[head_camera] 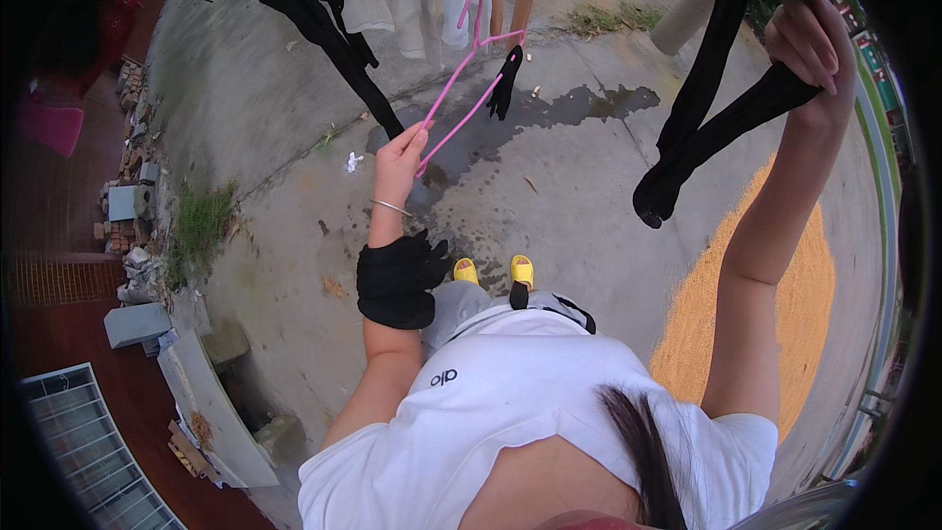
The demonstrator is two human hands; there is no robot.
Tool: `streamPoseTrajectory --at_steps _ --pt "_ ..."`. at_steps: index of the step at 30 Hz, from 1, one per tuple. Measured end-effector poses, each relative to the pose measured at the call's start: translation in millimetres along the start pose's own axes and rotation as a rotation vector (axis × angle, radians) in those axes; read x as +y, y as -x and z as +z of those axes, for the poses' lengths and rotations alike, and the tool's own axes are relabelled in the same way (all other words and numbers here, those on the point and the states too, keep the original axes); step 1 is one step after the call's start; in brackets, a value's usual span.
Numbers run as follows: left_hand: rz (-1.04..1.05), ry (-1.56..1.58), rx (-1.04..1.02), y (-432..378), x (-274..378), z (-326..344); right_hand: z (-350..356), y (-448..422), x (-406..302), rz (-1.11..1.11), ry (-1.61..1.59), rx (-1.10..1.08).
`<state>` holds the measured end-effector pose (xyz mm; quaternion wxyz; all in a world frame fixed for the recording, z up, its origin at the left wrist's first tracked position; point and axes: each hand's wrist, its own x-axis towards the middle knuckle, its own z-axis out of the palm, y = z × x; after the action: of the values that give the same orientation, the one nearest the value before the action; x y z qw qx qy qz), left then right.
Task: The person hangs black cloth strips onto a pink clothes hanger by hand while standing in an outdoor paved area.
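My left hand [401, 162] grips one end of a pink clothes hanger [451, 86], whose hook points away from me. A small black cloth piece [505, 85] dangles at the hanger's far end. Over my left forearm lies a bunched black garment [397, 281]. High at the right, my right hand [806, 44] holds a long black stretchy garment [706, 125], possibly tights; it hangs in a folded loop, with its upper part running out of view.
Hanging laundry [419, 0], pale and black, fills the top. A wet patch [544, 114] darkens the concrete. Yellow grain [798, 294] is spread at the right beside my raised arm. A grey pole [688, 4] stands at upper right. Stone slabs [213, 412] and bricks line the left.
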<state>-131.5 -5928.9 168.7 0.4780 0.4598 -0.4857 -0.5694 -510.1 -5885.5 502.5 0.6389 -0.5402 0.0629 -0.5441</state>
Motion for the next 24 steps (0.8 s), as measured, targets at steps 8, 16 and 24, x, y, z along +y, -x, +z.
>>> streamPoseTrajectory --at_steps 8,16,24 --pt "-0.04 -0.007 -0.085 12.4 16.7 10.5 18.5 -36.9 30.8 0.159 -0.009 0.092" --pt "-0.025 0.032 -0.112 18.9 30.8 4.1 1.6 -40.6 53.9 0.146 0.011 0.139" --pt "-0.099 0.139 -0.101 27.9 34.0 4.8 -15.7 -63.3 100.3 0.4 0.112 0.186"
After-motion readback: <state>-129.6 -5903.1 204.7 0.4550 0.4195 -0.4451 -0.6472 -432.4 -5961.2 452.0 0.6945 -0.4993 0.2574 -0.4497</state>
